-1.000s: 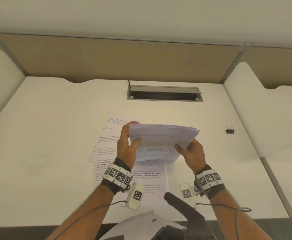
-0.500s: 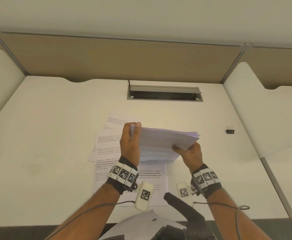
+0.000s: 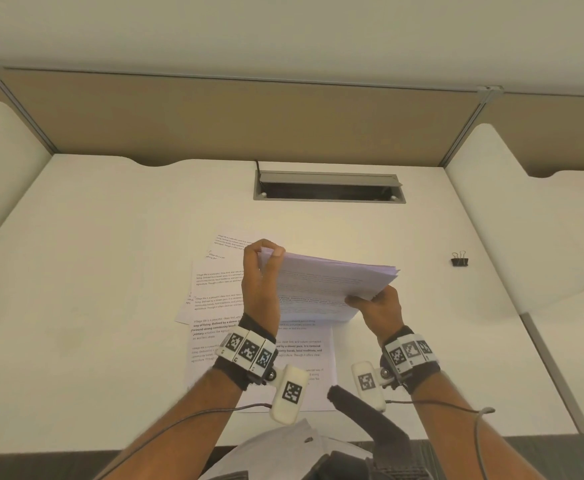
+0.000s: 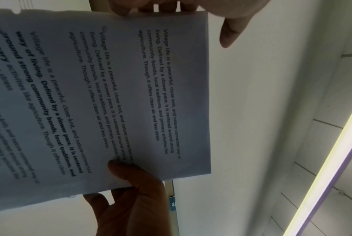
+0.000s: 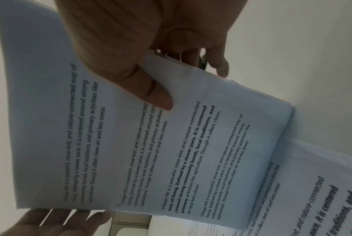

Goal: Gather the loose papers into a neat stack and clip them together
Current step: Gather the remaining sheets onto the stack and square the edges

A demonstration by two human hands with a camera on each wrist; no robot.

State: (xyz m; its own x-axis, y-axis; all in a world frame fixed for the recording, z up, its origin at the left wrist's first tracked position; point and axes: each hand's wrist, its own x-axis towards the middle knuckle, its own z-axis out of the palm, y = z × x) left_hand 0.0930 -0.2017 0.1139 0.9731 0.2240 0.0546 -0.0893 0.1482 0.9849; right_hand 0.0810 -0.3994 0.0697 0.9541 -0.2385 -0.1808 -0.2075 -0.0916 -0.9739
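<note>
I hold a stack of printed papers (image 3: 332,282) above the desk, tilted up toward me. My right hand (image 3: 359,299) pinches its near right corner, with the thumb (image 5: 151,92) on the top sheet and the fingers underneath. My left hand (image 3: 266,252) stands against the stack's left edge. Its palm and straight fingers (image 5: 40,223) press on that edge, and the thumb (image 4: 231,32) is off the paper. Several loose printed sheets (image 3: 214,306) lie fanned on the desk under the stack. A black binder clip (image 3: 459,258) sits on the desk far to the right.
An open cable tray slot (image 3: 328,190) is set into the white desk (image 3: 110,271) behind the papers. A beige partition (image 3: 249,126) closes the back. A chair armrest (image 3: 363,410) sticks up at the near edge. A second desk (image 3: 526,237) adjoins on the right.
My left hand has let go of its thumb grip on the stack and turned side-on against the left edge. The stack has dropped slightly while my right hand keeps its pinch.
</note>
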